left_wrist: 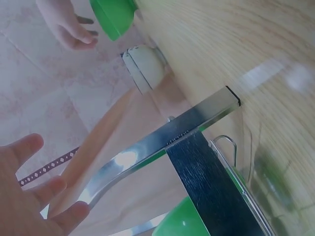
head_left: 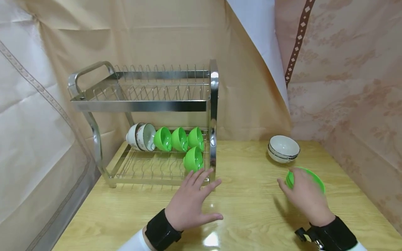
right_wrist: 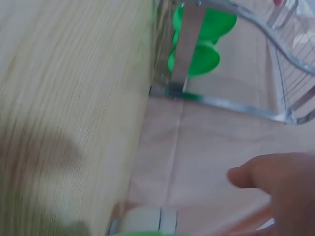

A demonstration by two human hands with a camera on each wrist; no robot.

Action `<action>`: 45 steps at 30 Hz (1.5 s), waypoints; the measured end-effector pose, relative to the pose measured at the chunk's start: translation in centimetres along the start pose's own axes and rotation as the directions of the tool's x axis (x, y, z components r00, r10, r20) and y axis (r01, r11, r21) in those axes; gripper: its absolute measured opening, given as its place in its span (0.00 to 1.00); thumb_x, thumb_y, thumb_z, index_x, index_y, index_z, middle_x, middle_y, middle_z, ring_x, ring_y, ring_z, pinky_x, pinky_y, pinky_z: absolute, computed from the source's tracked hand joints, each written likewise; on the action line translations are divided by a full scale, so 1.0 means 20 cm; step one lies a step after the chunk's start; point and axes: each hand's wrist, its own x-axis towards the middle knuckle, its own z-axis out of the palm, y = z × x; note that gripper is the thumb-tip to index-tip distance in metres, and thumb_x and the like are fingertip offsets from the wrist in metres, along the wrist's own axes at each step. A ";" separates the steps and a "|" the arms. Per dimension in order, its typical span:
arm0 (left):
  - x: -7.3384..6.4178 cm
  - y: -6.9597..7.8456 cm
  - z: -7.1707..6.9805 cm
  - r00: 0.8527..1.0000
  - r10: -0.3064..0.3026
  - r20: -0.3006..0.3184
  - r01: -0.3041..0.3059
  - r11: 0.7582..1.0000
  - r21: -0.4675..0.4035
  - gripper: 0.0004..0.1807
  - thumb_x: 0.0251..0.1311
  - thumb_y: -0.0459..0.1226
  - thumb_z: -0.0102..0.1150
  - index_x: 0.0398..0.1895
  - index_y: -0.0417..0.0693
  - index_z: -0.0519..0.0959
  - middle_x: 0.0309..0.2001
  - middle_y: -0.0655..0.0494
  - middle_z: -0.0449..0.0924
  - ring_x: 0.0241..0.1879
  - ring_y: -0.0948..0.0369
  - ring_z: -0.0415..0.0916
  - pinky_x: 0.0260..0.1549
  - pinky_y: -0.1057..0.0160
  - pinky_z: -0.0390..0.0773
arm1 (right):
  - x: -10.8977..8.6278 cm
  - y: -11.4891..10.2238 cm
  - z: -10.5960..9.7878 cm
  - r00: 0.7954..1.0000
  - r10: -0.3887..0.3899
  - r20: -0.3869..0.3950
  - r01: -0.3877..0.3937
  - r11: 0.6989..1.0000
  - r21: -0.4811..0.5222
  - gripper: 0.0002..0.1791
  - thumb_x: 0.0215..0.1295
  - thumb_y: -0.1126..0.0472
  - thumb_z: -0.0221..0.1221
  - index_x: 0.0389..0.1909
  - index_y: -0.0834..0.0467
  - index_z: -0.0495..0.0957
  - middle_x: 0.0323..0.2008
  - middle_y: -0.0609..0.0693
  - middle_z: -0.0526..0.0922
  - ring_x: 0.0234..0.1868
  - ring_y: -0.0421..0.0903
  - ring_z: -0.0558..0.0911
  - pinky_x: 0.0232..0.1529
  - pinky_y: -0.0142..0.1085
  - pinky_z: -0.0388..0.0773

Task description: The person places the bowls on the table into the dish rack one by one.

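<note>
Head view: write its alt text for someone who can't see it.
A person's right hand, blurred, is over a green bowl on a table, with stacked white bowls behind it. The left hand, fingers spread, is before a two-tier rack, whose lower tier holds two white bowls and four green ones.

Tan cloth [head_left: 176,38], 12 o'clock; white flap [head_left: 262,28], 1; brown diamond-patterned trim [head_left: 299,39], 2; pinkish floral cloth [head_left: 361,101], 3; whitish cloth [head_left: 28,101], 9.
</note>
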 end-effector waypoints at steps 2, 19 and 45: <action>0.01 0.00 -0.01 1.000 0.005 0.002 -0.005 1.000 0.002 0.50 0.46 0.76 0.49 0.70 0.60 0.65 0.72 0.48 0.54 0.69 0.50 0.44 0.65 0.39 0.56 | 0.01 0.04 -0.01 1.000 0.009 0.020 -0.008 0.999 -0.032 0.29 0.65 0.49 0.58 0.46 0.75 0.73 0.37 0.69 0.78 0.38 0.62 0.77 0.33 0.55 0.77; 0.01 0.00 0.00 0.998 -0.065 0.010 0.065 0.998 -0.021 0.47 0.48 0.73 0.53 0.69 0.59 0.67 0.71 0.49 0.55 0.68 0.50 0.47 0.64 0.39 0.59 | 0.02 0.07 0.02 0.996 0.010 0.086 -0.004 0.997 -0.079 0.12 0.61 0.62 0.56 0.20 0.56 0.68 0.16 0.47 0.64 0.17 0.44 0.63 0.14 0.32 0.57; 0.02 0.01 -0.04 0.893 -0.401 0.205 0.420 0.577 -0.701 0.34 0.72 0.57 0.41 0.75 0.56 0.51 0.70 0.48 0.56 0.61 0.52 0.63 0.53 0.44 0.74 | -0.05 -0.26 -0.06 0.885 -0.351 -0.304 0.363 0.932 -0.020 0.07 0.46 0.70 0.59 0.21 0.56 0.71 0.20 0.46 0.73 0.23 0.44 0.69 0.19 0.38 0.69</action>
